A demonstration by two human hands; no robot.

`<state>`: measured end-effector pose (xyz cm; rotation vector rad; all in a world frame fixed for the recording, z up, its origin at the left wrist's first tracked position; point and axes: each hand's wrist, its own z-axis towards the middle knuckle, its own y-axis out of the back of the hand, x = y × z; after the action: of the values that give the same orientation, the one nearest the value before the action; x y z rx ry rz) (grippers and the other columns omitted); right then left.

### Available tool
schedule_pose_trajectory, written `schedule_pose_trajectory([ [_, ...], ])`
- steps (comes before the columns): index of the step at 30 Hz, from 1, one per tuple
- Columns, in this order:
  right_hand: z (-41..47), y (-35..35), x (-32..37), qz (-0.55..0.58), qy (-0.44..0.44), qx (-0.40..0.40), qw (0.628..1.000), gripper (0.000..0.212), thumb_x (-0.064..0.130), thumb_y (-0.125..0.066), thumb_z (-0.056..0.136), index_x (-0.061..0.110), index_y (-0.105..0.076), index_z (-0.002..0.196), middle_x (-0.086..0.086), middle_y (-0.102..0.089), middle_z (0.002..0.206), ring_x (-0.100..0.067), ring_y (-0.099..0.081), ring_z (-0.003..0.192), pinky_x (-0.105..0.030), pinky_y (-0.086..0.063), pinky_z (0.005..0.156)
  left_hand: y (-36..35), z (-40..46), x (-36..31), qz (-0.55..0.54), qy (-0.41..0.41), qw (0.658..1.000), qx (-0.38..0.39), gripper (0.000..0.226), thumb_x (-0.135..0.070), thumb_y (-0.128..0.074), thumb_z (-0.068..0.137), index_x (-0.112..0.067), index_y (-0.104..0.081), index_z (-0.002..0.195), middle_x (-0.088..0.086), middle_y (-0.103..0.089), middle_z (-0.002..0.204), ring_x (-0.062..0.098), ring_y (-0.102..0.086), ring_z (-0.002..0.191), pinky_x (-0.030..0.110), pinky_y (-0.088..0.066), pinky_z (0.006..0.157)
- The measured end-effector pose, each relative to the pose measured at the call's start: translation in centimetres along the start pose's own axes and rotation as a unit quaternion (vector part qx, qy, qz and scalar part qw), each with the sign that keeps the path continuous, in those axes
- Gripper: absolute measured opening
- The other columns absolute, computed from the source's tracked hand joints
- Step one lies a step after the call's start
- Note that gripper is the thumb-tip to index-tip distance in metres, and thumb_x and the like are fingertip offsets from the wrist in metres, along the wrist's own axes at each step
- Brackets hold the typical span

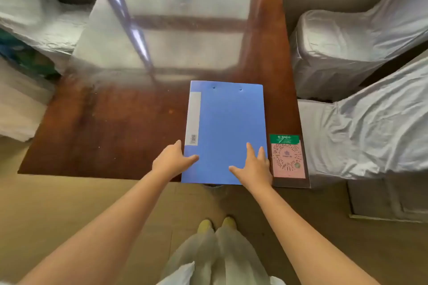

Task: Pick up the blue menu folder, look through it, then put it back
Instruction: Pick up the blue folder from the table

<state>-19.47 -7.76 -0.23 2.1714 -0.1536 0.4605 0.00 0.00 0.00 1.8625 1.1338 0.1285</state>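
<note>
The blue menu folder (224, 122) lies closed and flat on the dark wooden table (104, 127), near its front right corner, with a grey spine label along its left side. My left hand (172, 159) is at the folder's near left corner, thumb on top of the cover and fingers along the left edge. My right hand (253, 166) rests flat on the cover's near right part with its fingers spread. The folder's near edge hangs slightly over the table's front edge.
A pink and green QR-code card (287, 157) lies just right of the folder at the table corner. White-covered chairs stand on the right (347, 53) (370, 134) and on the left (34, 18). The far tabletop reflects bright light.
</note>
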Motion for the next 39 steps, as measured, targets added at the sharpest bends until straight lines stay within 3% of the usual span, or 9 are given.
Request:
schedule_pose_trajectory([
  [4, -0.3, -2.2, 0.3, -0.085, 0.013, -0.01, 0.996, 0.081, 0.047, -0.058, 0.084, 0.025, -0.01, 0.145, -0.016, -0.001, 0.157, -0.036, 0.0, 0.142, -0.051, -0.029, 0.107, -0.4, 0.1, 0.1, -0.006, 0.038, 0.999, -0.013, 0.032, -0.039, -0.057, 0.08, -0.008, -0.053, 0.085, 0.013, -0.06, 0.096, 0.022, -0.053, 0.068, 0.029, -0.036, 0.05],
  [11, 0.0, -3.3, 0.7, -0.127, 0.015, -0.028, 0.991, 0.083, 0.053, -0.055, 0.083, 0.024, -0.009, 0.146, -0.019, -0.002, 0.156, -0.04, 0.0, 0.142, -0.054, -0.026, 0.108, -0.8, -0.1, 0.5, -0.296, 0.064, 0.951, 0.054, 0.007, -0.011, -0.059, 0.085, -0.01, -0.064, 0.09, 0.005, -0.065, 0.084, 0.023, -0.061, 0.085, 0.024, -0.045, 0.061],
  [15, -0.1, -2.9, 0.2, -0.122, 0.029, -0.028, 0.992, 0.081, 0.057, -0.053, 0.083, 0.026, -0.012, 0.145, -0.017, -0.005, 0.156, -0.039, -0.002, 0.142, -0.051, -0.028, 0.108, 0.5, -1.3, 1.3, -0.379, 0.061, 0.91, 0.156, 0.029, 0.003, -0.05, 0.089, -0.011, -0.059, 0.113, 0.007, -0.067, 0.106, 0.024, -0.063, 0.103, 0.037, -0.055, 0.081],
  [19, -0.1, -1.1, -0.5, -0.093, 0.05, -0.041, 0.994, 0.075, 0.055, -0.051, 0.085, 0.026, -0.016, 0.144, -0.014, -0.015, 0.155, -0.035, -0.017, 0.14, -0.047, -0.041, 0.098, 1.8, -2.5, 1.3, -0.418, 0.005, 0.895, 0.155, 0.033, 0.003, -0.049, 0.091, -0.011, -0.055, 0.12, 0.008, -0.066, 0.116, 0.021, -0.064, 0.105, 0.037, -0.054, 0.085],
  [25, 1.1, 4.7, -1.8, 0.165, 0.009, -0.053, 0.985, 0.067, 0.032, -0.055, 0.09, 0.019, -0.018, 0.144, -0.01, -0.03, 0.15, -0.032, -0.032, 0.134, -0.048, -0.039, 0.099, 6.6, -3.9, 1.7, -0.473, -0.113, 0.855, 0.178, 0.036, 0.001, -0.045, 0.094, -0.018, -0.057, 0.122, 0.0, -0.071, 0.115, 0.02, -0.065, 0.106, 0.028, -0.057, 0.075],
  [29, 0.6, 9.4, -1.5, 0.419, 0.053, 0.061, 0.904, 0.043, 0.021, -0.054, 0.091, 0.028, -0.043, 0.132, -0.001, -0.057, 0.131, -0.017, -0.063, 0.106, -0.032, -0.057, 0.073, 10.1, -5.0, 1.2, -0.472, -0.18, 0.842, 0.192, 0.036, -0.003, -0.048, 0.094, -0.02, -0.057, 0.124, 0.004, -0.066, 0.123, 0.024, -0.063, 0.11, 0.031, -0.056, 0.079],
  [33, -0.8, 13.3, -0.9, 0.49, 0.154, 0.024, 0.858, 0.031, 0.008, -0.049, 0.093, 0.029, -0.057, 0.114, 0.003, -0.073, 0.103, -0.015, -0.071, 0.088, -0.027, -0.057, 0.061, 12.9, -6.6, -1.1, -0.473, -0.235, 0.835, 0.153, 0.042, -0.014, -0.057, 0.086, -0.021, -0.055, 0.127, -0.002, -0.069, 0.117, 0.019, -0.065, 0.106, 0.028, -0.056, 0.078],
  [36, -1.6, 15.8, -0.3, 0.507, 0.203, -0.018, 0.837, 0.032, 0.006, -0.046, 0.094, 0.024, -0.051, 0.119, 0.005, -0.076, 0.089, -0.018, -0.072, 0.084, -0.028, -0.057, 0.059, 14.4, -7.6, -2.9, -0.431, -0.277, 0.857, 0.062, 0.058, -0.017, -0.064, 0.085, -0.037, -0.041, 0.135, -0.003, -0.069, 0.116, 0.015, -0.065, 0.104, 0.027, -0.055, 0.079],
  [39, -2.7, 17.5, 0.7, 0.509, 0.247, -0.034, 0.824, 0.032, 0.006, -0.046, 0.094, 0.031, -0.053, 0.112, 0.005, -0.076, 0.09, -0.019, -0.072, 0.084, -0.028, -0.057, 0.06, 14.6, -8.6, -4.5, -0.241, -0.323, 0.915, -0.029, 0.105, -0.021, -0.076, 0.071, -0.059, -0.004, 0.136, -0.013, -0.047, 0.135, 0.003, -0.049, 0.121, 0.024, -0.045, 0.095],
])
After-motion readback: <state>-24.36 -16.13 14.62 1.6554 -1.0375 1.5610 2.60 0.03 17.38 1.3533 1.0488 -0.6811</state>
